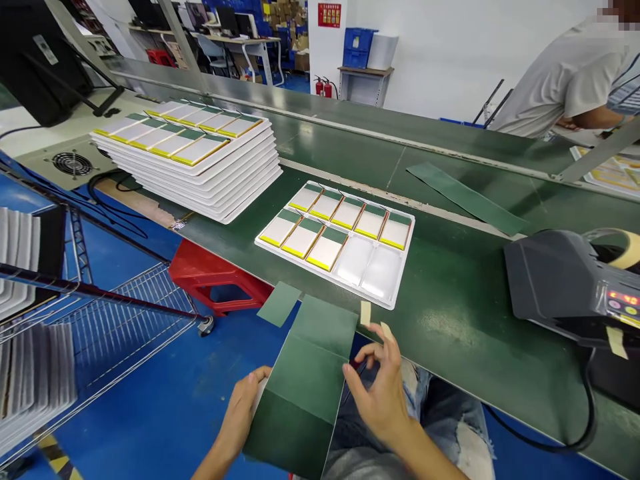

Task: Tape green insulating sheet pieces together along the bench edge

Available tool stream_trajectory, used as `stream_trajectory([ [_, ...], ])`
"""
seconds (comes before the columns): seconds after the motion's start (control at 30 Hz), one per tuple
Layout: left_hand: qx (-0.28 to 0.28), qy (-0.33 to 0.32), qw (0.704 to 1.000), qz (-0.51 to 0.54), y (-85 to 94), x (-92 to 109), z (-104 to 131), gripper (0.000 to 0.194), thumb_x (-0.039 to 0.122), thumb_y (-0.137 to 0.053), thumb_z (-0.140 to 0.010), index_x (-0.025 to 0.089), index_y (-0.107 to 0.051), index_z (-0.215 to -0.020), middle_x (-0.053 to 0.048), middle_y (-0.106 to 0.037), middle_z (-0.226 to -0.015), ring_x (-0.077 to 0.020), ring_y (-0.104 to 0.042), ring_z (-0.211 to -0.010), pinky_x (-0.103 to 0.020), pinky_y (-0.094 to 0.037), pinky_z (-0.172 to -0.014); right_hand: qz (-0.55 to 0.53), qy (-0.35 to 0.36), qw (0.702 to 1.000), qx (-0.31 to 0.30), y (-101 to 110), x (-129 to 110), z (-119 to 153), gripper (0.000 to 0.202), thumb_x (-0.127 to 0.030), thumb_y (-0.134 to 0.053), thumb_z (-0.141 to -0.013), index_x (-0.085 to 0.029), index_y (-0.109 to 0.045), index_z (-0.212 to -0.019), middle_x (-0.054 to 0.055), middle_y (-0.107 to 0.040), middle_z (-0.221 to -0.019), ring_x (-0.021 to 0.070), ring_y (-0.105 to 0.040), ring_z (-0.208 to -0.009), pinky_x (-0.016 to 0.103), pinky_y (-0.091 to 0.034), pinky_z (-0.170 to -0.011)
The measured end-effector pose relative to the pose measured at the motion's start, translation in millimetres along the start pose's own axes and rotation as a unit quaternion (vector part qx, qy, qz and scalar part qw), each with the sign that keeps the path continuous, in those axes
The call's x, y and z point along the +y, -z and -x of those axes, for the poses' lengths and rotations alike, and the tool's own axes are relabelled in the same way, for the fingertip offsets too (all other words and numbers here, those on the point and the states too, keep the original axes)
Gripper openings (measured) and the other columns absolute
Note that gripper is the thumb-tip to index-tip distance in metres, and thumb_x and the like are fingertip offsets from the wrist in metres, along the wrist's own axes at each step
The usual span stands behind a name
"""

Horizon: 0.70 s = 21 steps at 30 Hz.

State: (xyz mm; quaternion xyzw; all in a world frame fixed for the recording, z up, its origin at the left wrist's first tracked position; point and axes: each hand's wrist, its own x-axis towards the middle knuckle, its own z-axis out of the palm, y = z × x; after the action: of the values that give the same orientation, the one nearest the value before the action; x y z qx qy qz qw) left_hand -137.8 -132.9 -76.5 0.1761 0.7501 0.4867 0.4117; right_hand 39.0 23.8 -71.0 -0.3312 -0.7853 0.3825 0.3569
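My left hand (pixel 243 407) grips the left edge of a long dark green sheet (pixel 305 380) with crease lines across it, held at the bench edge. A smaller green piece (pixel 280 304) lies by its upper left corner. Beside the sheet's right edge is my right hand (pixel 377 387), its fingers curved and apart, with a cream tape piece on one fingertip. Another tape strip (pixel 365 313) hangs at the bench edge. Beyond, a white tray (pixel 373 265) holds several flat white cells with green and yellow ends; two of its front-row slots on the right are bare.
Stacked filled trays (pixel 200 173) stand at the left. A tape dispenser (pixel 555 280) is on the right, and a green strip (pixel 465 197) lies behind. A red stool (pixel 215 277) and wire cart (pixel 130 327) are at lower left. Another person (pixel 560 80) works across the bench.
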Motion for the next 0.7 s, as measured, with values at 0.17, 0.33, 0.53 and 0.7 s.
stream_trajectory([
  [0.17,-0.048,-0.024,0.998,-0.028,5.9,-19,23,0.058,0.07,-0.036,-0.079,0.02,-0.063,-0.066,-0.002,-0.063,-0.059,-0.0186,-0.056,-0.053,-0.025,-0.043,-0.053,-0.132,-0.092,0.983,-0.088,-11,-19,32,0.082,-0.019,-0.057,-0.083,-0.03,-0.002,-0.143,0.016,-0.009,-0.15,0.0235,-0.056,-0.11,0.043,-0.054,-0.086],
  [0.33,-0.086,-0.036,0.994,-0.061,8.6,-14,38,0.06,0.069,-0.033,-0.081,0.022,-0.069,-0.076,-0.005,-0.065,-0.066,-0.0211,-0.058,-0.058,-0.027,-0.047,-0.056,-0.206,-0.061,0.972,-0.1,-21,-18,38,0.073,-0.011,-0.05,-0.087,-0.038,-0.009,-0.141,0.013,-0.011,-0.151,0.0157,-0.064,-0.095,0.041,-0.059,-0.08],
  [0.53,-0.268,-0.163,0.935,-0.166,2.0,55,27,0.023,0.042,-0.062,-0.077,0.025,-0.073,-0.088,-0.007,-0.052,-0.131,-0.0325,-0.043,-0.121,-0.035,-0.04,-0.098,-0.244,-0.053,0.961,-0.119,0,-30,26,0.069,-0.012,-0.052,-0.087,-0.038,-0.015,-0.139,0.011,-0.013,-0.15,0.0142,-0.064,-0.093,0.037,-0.061,-0.074],
  [0.7,-0.234,-0.154,0.95,-0.136,-25.8,80,12,0.017,0.036,-0.062,-0.079,0.022,-0.072,-0.081,-0.005,-0.064,-0.09,-0.0201,-0.06,-0.08,-0.026,-0.048,-0.069,-0.292,-0.078,0.95,-0.079,28,-45,14,0.075,-0.013,-0.061,-0.08,-0.04,-0.016,-0.134,0.01,-0.014,-0.15,0.0172,-0.064,-0.095,0.037,-0.06,-0.074],
])
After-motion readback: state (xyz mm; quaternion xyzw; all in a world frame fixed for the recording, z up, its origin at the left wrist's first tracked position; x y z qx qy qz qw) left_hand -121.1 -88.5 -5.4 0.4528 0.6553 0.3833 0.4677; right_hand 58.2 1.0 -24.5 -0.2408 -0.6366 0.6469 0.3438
